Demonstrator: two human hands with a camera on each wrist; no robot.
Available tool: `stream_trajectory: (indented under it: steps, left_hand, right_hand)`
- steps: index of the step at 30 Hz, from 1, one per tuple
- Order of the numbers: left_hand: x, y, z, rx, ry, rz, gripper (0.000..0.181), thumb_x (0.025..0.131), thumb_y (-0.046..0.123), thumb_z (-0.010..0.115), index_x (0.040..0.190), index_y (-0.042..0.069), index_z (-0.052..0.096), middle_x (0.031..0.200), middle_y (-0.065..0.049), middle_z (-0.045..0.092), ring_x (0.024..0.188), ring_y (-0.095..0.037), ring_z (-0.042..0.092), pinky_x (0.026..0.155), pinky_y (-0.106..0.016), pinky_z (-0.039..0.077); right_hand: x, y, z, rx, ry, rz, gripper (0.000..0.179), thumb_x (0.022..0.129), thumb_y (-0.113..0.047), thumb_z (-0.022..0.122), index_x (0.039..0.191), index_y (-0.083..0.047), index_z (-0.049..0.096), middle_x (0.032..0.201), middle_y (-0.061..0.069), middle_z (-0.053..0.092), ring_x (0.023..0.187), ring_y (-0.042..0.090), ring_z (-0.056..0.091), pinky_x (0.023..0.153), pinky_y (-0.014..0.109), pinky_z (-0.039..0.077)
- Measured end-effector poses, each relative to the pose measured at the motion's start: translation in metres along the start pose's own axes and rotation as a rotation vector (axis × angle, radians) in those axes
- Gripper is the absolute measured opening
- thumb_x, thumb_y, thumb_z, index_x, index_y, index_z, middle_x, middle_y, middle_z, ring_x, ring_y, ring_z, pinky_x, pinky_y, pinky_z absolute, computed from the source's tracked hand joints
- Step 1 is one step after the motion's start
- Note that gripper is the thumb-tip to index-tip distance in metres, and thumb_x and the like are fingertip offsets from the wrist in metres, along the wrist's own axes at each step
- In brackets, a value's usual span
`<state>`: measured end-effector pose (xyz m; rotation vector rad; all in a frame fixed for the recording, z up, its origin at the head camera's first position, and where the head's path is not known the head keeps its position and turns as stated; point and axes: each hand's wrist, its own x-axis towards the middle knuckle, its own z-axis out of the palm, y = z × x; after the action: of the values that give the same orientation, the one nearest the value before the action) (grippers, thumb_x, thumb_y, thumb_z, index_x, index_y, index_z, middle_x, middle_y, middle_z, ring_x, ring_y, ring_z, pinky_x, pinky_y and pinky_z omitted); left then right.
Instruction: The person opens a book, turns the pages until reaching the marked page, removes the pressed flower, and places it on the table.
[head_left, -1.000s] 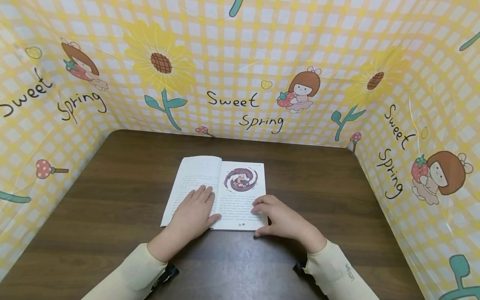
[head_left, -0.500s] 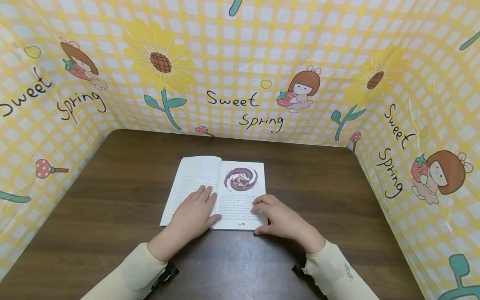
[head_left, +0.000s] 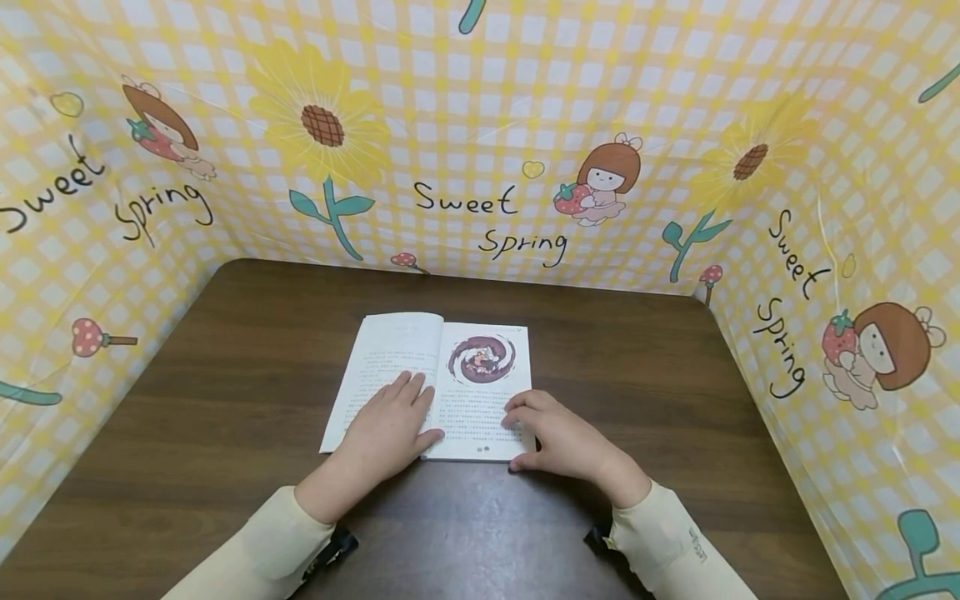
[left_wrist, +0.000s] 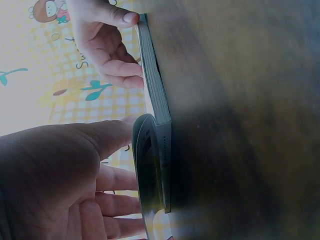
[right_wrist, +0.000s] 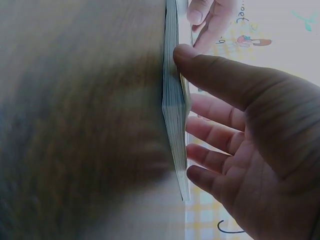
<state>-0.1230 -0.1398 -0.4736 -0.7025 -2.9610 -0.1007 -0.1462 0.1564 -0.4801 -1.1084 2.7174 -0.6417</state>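
Note:
An open book (head_left: 480,417) lies on the table, its left page (head_left: 397,337) in printed text, its right page carrying a purple swirl picture (head_left: 482,360) above more text. My left hand (head_left: 390,421) rests on the left page with straight fingers, the thumb reaching over the gutter. Over the book's lower right corner, my right hand (head_left: 566,437) rests its fingertips on the page. Its thumb (right_wrist: 210,70) touches the near edge of the thick page block (right_wrist: 172,100) in the right wrist view. The left wrist view shows the thin left cover and pages (left_wrist: 148,170) lifted apart from the block.
The dark brown wooden table (head_left: 225,375) extends around the book. A yellow-and-white checked cloth (head_left: 480,108) with sunflowers and cartoon figures hangs along the back and both sides. Black straps (head_left: 330,554) show at both cream sleeves (head_left: 255,542).

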Motion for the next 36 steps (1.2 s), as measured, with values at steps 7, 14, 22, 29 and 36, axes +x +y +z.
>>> stream_trajectory:
  steps: [7,14,22,29,36]
  left_hand:
    - [0.000,0.000,-0.001,-0.004,-0.007,-0.002,0.066,0.093,0.049,0.070,0.135,-0.002,0.062,0.146,-0.025,0.055,0.140,-0.042,0.049,0.111,-0.055,0.044]
    - [0.000,0.000,0.000,-0.008,-0.011,-0.007,0.067,0.094,0.049,0.070,0.136,-0.002,0.062,0.147,-0.025,0.054,0.140,-0.042,0.048,0.112,-0.054,0.043]
    - [0.000,0.000,0.000,-0.013,-0.014,-0.011,0.067,0.094,0.050,0.070,0.136,-0.002,0.062,0.147,-0.025,0.054,0.141,-0.042,0.047,0.112,-0.054,0.043]
    - [0.001,0.000,0.000,-0.032,-0.015,-0.014,0.067,0.094,0.050,0.069,0.136,-0.002,0.062,0.148,-0.026,0.053,0.141,-0.043,0.047,0.113,-0.053,0.042]
    - [0.001,0.002,-0.001,-0.056,-0.010,-0.019,0.073,0.094,0.056,0.067,0.137,-0.003,0.061,0.149,-0.026,0.052,0.142,-0.043,0.045,0.114,-0.052,0.041]
  right_hand:
    - [-0.001,0.002,-0.002,-0.007,0.004,-0.033,0.042,0.085,-0.035,0.085,0.119,-0.013,0.071,0.133,0.001,0.059,0.128,0.019,0.051,0.108,0.036,0.045]
    - [-0.001,0.005,-0.006,-0.047,-0.012,-0.071,0.023,0.094,-0.033,0.076,0.111,-0.017,0.075,0.133,0.002,0.061,0.126,0.018,0.055,0.107,0.036,0.047]
    - [-0.003,0.013,-0.013,-0.092,-0.006,-0.178,0.010,0.093,-0.021,0.077,0.102,-0.017,0.076,0.124,0.000,0.066,0.117,0.015,0.060,0.102,0.035,0.051]
    - [-0.004,0.016,-0.018,-0.094,-0.022,-0.182,0.002,0.093,-0.019,0.076,0.094,-0.018,0.075,0.117,-0.004,0.068,0.113,0.012,0.062,0.099,0.033,0.053]
    - [-0.005,0.017,-0.022,-0.021,0.004,-0.107,0.004,0.096,-0.022,0.074,0.094,-0.025,0.075,0.099,-0.016,0.067,0.095,0.001,0.062,0.087,0.027,0.055]
